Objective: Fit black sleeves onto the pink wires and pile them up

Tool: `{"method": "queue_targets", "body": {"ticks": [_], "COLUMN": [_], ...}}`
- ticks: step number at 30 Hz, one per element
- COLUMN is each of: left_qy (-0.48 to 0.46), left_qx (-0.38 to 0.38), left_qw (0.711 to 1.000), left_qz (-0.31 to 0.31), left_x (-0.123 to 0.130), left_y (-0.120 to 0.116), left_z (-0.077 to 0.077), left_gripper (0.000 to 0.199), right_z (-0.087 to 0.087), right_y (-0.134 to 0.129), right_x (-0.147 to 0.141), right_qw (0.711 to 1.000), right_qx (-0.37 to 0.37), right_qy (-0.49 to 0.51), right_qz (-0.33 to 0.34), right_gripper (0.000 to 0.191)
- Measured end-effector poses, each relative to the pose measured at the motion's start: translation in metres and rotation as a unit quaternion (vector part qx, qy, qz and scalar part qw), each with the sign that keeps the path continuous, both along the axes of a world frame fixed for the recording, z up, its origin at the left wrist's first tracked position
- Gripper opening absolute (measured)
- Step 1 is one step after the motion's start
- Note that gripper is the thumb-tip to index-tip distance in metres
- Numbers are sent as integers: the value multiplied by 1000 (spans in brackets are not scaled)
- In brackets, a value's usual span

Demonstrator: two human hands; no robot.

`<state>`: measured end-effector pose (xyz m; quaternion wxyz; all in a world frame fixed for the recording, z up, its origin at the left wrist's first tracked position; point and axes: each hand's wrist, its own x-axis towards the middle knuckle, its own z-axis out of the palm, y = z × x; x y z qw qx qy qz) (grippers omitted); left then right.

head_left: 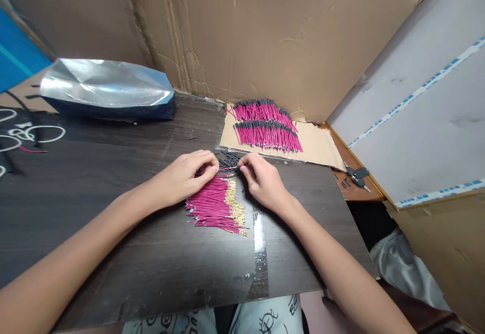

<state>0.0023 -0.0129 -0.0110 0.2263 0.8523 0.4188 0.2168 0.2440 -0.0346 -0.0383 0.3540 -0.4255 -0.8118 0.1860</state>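
My left hand [194, 175] is closed, pinching a thin pink wire [226, 169] whose gold-coloured tip points right. Opposite it, my right hand [262, 180] is closed too, thumb and forefinger pressed together at that tip on what looks like a small black sleeve, mostly hidden by the fingers. Just behind the wire lies a small heap of black sleeves [228, 160]. Below my hands, a pile of pink wires [212, 202] rests on the dark table, gold terminals to the right and bare silver ends to the left.
On a cardboard sheet [318, 144] at the back lie two rows of pink wires [268, 136] with black-covered ends. A silver bag [108, 89] and white cables [36, 133] are at the left. Cutters [357, 175] lie on the right-hand ledge. Cardboard walls [257, 36] rise behind.
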Motion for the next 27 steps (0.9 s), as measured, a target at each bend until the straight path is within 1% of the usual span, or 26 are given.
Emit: {"method": "queue_targets", "body": {"ticks": [9,16,20,27], "left_qy": [-4,-6,-7,-8], "left_qx": [17,9,6,3], "left_qw": [1000,1000,1000,1000], "left_qz": [-4,-2,2,-5], "left_x": [2,4,4,3], "left_y": [-4,-3,-3,-4], "left_z": [1,-1,-1,-1], "left_gripper": [27,28,30,30], "right_z": [0,0,0,0], "right_y": [0,-2,-1,-1], "right_x": [0,-3,-2,-3], "right_qw": [1000,999,998,998], "right_qx": [-4,6,-6,-31], "right_qy": [15,43,63,62], "right_qz": [12,22,16,10], "right_gripper": [9,9,9,5]}}
